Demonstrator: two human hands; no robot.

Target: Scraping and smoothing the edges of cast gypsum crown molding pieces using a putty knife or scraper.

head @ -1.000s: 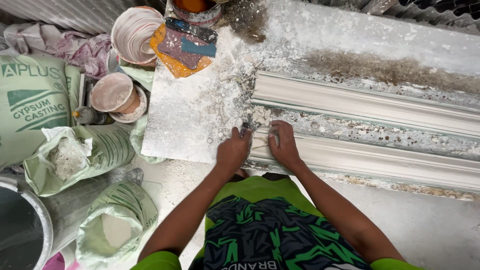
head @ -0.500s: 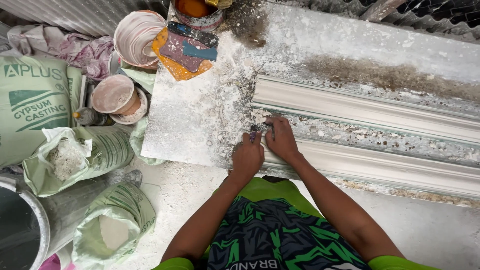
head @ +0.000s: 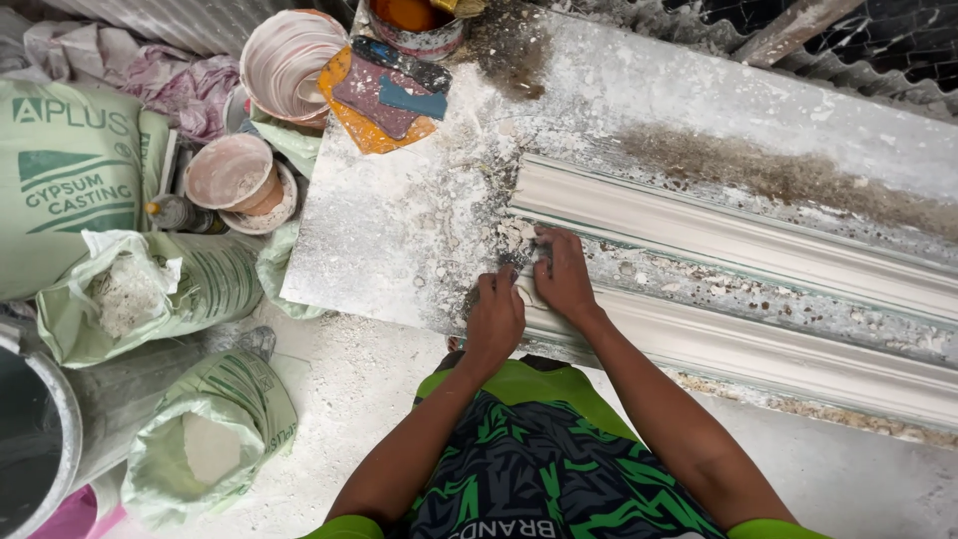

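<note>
Both hands work at the near left end of a long white plaster moulding [head: 738, 299] that lies lengthwise across the dusty bench [head: 399, 230]. The left hand [head: 496, 317] rests knuckles-up at the end of the nearer moulding strip, fingers curled down onto the crumbly plaster; its grip looks narrow, but I cannot tell whether it holds anything. The right hand [head: 564, 274] lies just beside it, fingers spread flat and pressing on the rough channel between the two raised strips, holding nothing that shows. Loose plaster crumbs [head: 509, 238] sit right at the fingertips. Further back on the bench lies a stack of coloured flat scrapers [head: 384, 95], with a tin [head: 414, 25] behind them. Off the bench's left edge stand two plaster-caked bowls [head: 235, 175] [head: 289, 60], a printed green sack [head: 70, 170], and two opened bags of white powder [head: 140, 289] [head: 210, 439] on the floor.
</note>
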